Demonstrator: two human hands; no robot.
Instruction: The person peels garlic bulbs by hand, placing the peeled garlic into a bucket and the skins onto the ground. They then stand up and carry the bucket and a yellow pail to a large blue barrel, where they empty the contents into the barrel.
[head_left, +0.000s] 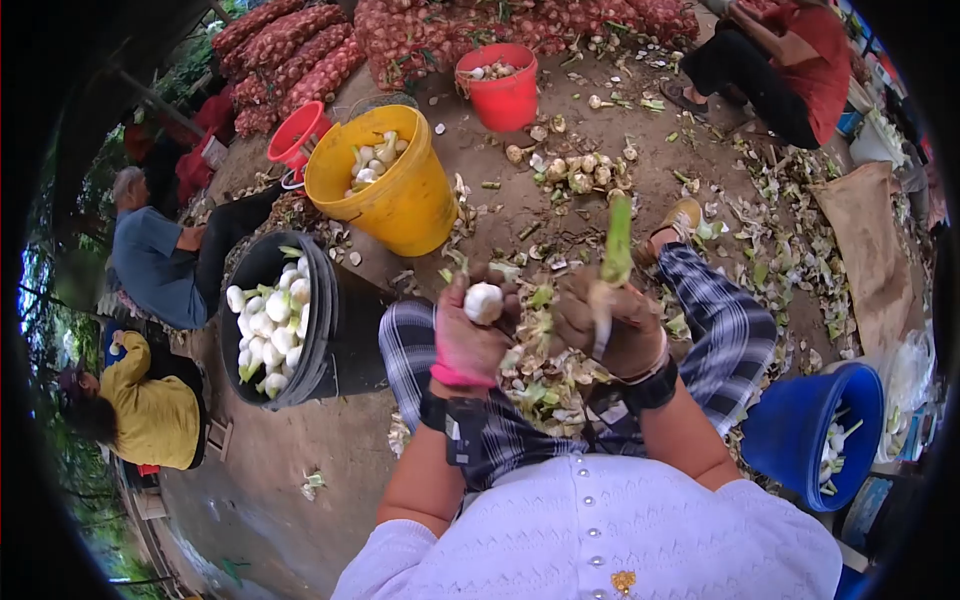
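Note:
My left hand [468,335], in a glove that shows pink at the wrist, is closed around a white garlic bulb [484,303]. Facing it, my right hand [630,325] is closed in a dirty glove. A thick green garlic stalk [618,240] sticks up from its fingers, and a narrow pale knife blade [602,332] points down below them; motion blurs both. Between and below my hands, garlic peelings [545,385] lie heaped between my legs.
Left stand a black bucket [325,320] of white bulbs and a yellow bucket [380,205]. A red bucket [503,100] is ahead, near untrimmed garlic [585,174]. A blue bucket [790,430] stands right. People sit on both sides; full mesh sacks [430,45] line the back.

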